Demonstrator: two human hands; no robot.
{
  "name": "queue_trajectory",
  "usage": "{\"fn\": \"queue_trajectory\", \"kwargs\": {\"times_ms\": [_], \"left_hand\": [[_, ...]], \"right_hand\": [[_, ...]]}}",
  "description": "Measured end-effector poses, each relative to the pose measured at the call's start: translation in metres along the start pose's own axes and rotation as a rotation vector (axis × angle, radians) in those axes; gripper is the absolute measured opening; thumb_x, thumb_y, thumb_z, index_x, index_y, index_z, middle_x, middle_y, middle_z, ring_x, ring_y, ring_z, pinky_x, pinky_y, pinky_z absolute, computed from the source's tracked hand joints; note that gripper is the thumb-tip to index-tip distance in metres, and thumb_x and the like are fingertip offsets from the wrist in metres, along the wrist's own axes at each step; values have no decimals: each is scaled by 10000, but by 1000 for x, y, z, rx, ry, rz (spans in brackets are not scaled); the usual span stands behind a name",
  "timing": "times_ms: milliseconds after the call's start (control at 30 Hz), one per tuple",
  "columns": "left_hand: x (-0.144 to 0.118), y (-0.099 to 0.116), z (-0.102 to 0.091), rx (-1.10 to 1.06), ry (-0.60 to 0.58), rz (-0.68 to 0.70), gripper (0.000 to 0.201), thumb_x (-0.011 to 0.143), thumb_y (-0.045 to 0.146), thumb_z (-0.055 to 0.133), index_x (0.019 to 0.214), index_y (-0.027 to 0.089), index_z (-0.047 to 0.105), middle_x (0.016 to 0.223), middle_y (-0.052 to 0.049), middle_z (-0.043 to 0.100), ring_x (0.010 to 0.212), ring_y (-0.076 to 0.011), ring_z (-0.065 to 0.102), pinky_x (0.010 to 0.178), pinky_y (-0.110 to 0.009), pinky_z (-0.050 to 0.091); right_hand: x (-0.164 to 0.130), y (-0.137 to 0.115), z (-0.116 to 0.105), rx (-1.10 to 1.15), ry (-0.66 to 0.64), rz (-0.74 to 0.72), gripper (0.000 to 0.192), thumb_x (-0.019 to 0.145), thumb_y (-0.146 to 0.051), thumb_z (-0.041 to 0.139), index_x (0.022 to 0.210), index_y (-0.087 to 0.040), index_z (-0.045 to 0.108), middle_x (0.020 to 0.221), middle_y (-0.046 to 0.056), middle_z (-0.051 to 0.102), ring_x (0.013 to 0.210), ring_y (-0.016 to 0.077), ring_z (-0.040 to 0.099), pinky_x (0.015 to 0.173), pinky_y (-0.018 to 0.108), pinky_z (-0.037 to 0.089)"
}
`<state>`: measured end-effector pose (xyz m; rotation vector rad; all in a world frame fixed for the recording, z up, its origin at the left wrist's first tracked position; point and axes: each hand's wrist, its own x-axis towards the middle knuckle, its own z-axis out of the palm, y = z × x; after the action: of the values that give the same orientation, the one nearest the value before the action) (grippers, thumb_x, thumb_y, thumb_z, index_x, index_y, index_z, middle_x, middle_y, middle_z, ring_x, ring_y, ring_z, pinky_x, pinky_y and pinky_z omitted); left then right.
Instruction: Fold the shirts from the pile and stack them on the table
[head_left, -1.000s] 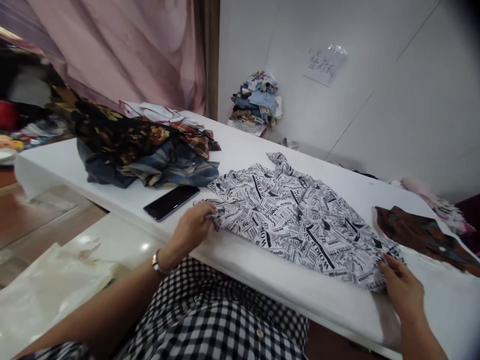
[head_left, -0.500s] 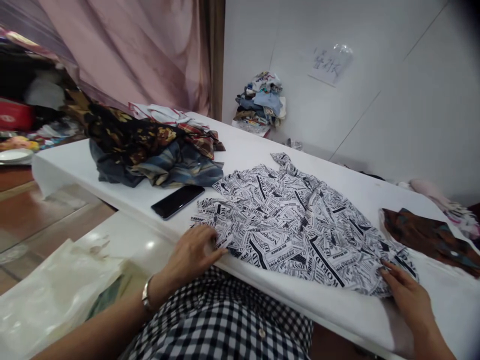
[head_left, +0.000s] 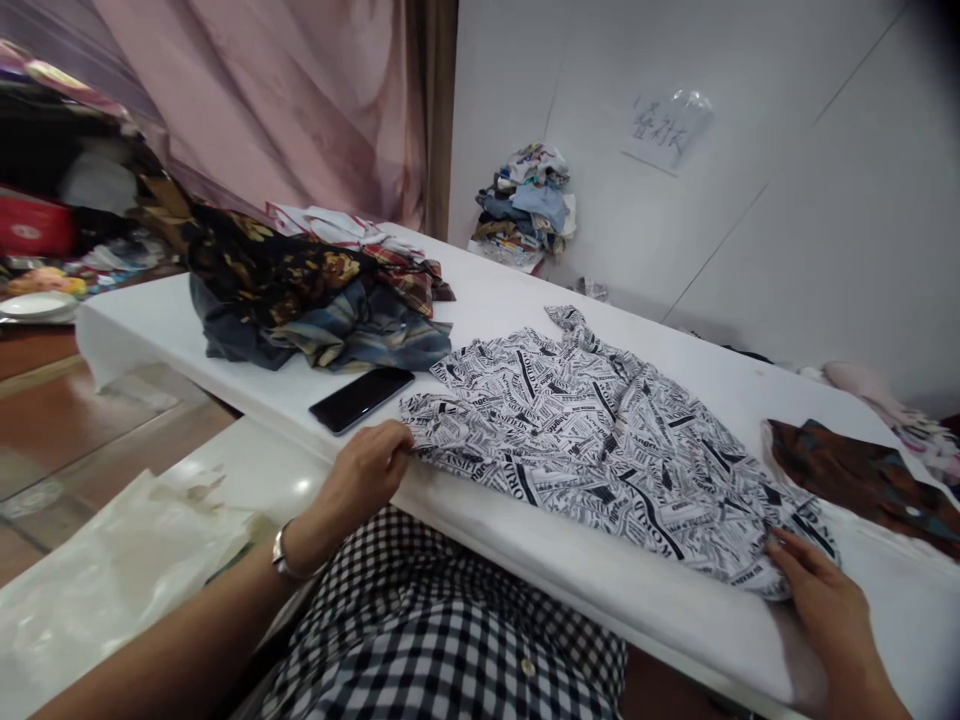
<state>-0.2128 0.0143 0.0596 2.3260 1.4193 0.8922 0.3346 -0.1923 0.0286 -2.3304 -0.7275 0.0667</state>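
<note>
A white shirt with black newspaper print (head_left: 570, 430) lies spread across the white-covered table (head_left: 480, 310), its near edge along the front. My left hand (head_left: 371, 465) is closed in a pinch on the shirt's near left corner, pulling that edge taut. At the other end, my right hand (head_left: 821, 590) grips the near right corner between thumb and fingers; some fingertips are hidden by the cloth. Just beyond my left hand lies a black phone (head_left: 361, 400). A folded brown patterned garment (head_left: 855, 480) sits to the right of the shirt.
Several crumpled clothes (head_left: 300, 295) are heaped at the table's left. Beyond the table, a stack of folded clothes (head_left: 525, 205) stands by the wall. A cream plastic bag (head_left: 112, 590) rests on a lower white surface at left. A pink curtain (head_left: 300, 100) hangs behind.
My left hand has moved left and slightly up, going from loose fingers on the edge to a closed pinch. The shirt's near edge has been drawn straighter. My right hand stays at its corner.
</note>
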Motion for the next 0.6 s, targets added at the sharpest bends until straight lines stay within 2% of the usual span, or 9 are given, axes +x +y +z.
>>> {"fn": "queue_trajectory", "kwargs": {"times_ms": [100,133,233,367,433,533,600], "left_hand": [[0,-10,-3,104,-133,-92,216,761,141,424,855,202,609,840,-52,684,810,-202,635,772,-335,495],[0,-11,-4,103,-138,-117,227,771,151,427,883,201,619,877,-55,692,831,-203,641,776,-331,497],[5,-3,-7,98,-59,-141,215,834,257,449,940,204,629,921,-54,694,833,-199,641,774,-324,502],[23,15,3,133,-62,-43,327,872,447,478,987,192,647,918,-83,695,850,-232,637,777,-354,496],[34,17,15,174,-88,47,320,863,444,493,970,190,657,947,-115,687,890,-264,629,802,-389,484],[49,12,31,234,-159,146,237,844,375,485,817,199,640,867,-126,658,827,-285,607,758,-413,468],[58,6,35,262,-215,184,253,853,363,442,708,211,583,770,-100,618,744,-271,583,712,-404,451]], "right_hand": [[-1,-2,0,19,-43,56,536,560,-571,592,947,-226,728,926,84,736,1025,367,636,909,453,481],[-1,-1,0,24,-53,67,549,557,-573,591,961,-226,726,932,83,736,1031,366,633,910,450,480],[3,3,-1,39,-73,91,574,546,-569,604,987,-222,724,940,80,737,1044,360,629,929,444,470],[9,7,1,84,-88,91,570,567,-576,637,1004,-223,731,1022,79,733,1109,346,608,992,445,432],[10,4,2,113,-90,73,565,568,-573,658,993,-210,740,1042,84,731,1102,336,611,979,437,439],[7,-2,4,160,-111,35,541,560,-547,678,949,-176,749,968,91,743,991,306,641,904,413,470],[7,-4,7,190,-125,-6,522,578,-533,674,935,-160,749,886,81,745,888,275,648,837,397,484]]}}
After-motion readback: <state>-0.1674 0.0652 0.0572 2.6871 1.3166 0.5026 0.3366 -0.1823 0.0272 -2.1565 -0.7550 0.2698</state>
